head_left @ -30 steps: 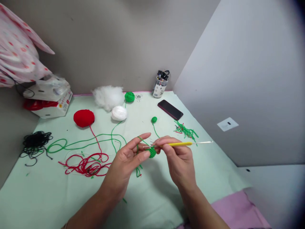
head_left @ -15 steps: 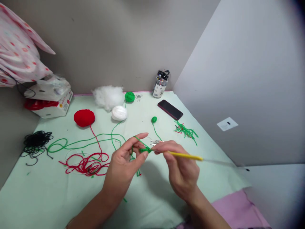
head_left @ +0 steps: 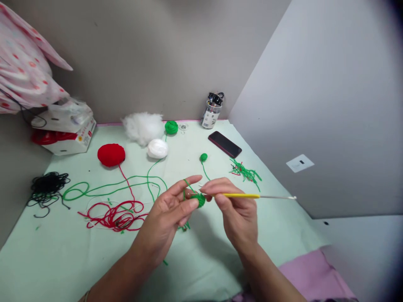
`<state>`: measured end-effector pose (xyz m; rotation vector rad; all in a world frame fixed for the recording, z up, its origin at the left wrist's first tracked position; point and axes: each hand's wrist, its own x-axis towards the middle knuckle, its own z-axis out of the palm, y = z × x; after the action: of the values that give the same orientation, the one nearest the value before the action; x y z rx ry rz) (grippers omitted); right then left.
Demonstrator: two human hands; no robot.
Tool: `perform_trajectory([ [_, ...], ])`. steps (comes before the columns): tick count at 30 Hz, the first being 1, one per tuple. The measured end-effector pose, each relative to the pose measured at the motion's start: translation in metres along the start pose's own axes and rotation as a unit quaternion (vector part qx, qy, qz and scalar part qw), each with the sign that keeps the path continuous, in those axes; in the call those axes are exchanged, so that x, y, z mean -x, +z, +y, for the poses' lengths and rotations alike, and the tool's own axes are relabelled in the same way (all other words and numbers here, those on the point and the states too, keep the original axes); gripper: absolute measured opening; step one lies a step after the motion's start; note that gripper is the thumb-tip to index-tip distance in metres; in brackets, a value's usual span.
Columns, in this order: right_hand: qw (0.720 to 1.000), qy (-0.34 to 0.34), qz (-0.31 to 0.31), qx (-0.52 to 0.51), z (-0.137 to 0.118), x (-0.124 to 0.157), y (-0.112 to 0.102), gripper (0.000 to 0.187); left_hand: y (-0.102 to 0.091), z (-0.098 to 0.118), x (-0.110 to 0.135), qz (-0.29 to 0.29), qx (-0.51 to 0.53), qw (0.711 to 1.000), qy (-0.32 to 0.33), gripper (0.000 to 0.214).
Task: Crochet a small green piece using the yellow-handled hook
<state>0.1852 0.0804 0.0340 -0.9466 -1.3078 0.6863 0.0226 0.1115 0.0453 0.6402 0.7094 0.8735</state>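
Head view: table (head_left: 78, 268), pale green, near its middle a left hand (head_left: 166, 214) and a right hand (head_left: 236, 212); left fingers pinched on a green piece (head_left: 200, 200), yarn (head_left: 185, 183) looped over the forefinger; right fingers clamped on a yellow hook (head_left: 242, 195), its tip at the piece; step judged: a stitch being worked; next move calls for catching the yarn and drawing it through; red ball (head_left: 111, 154) and white ball (head_left: 157, 148) lie toward the far edge.

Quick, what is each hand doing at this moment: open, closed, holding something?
Left hand: closed on the green crochet piece, yarn over the forefinger.
Right hand: closed on the yellow hook.
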Motion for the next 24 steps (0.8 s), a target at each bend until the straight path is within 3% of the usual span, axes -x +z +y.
perform_trajectory([
  [4,0.99,-0.065,-0.007,0.122,0.001,0.007,0.002,0.028,0.003,-0.006,0.001,0.025,-0.035,0.999,0.028,0.043],
  [6,0.968,-0.135,-0.023,0.211,0.001,0.009,0.001,0.035,0.002,-0.008,0.0,0.029,-0.013,0.999,0.012,0.043],
  [8,0.958,-0.161,-0.028,0.236,0.0,0.009,-0.002,0.036,0.0,-0.008,-0.002,0.016,0.036,0.999,-0.028,0.041],
  [11,0.991,-0.066,0.027,0.114,0.0,0.003,-0.005,0.027,-0.003,-0.005,-0.004,0.01,0.088,0.995,-0.055,0.034],
  [14,0.999,0.028,0.035,-0.023,0.001,-0.002,-0.005,0.019,-0.004,-0.003,-0.004,0.016,0.047,0.999,-0.017,0.034],
  [17,0.998,0.057,-0.003,-0.036,0.004,-0.001,-0.003,0.016,-0.003,-0.006,-0.002,0.001,-0.025,1.0,0.01,0.036],
  [24,0.983,0.139,0.02,-0.121,0.009,-0.001,-0.009,0.019,-0.006,-0.007,0.0,0.01,-0.071,0.997,0.022,0.031],
])
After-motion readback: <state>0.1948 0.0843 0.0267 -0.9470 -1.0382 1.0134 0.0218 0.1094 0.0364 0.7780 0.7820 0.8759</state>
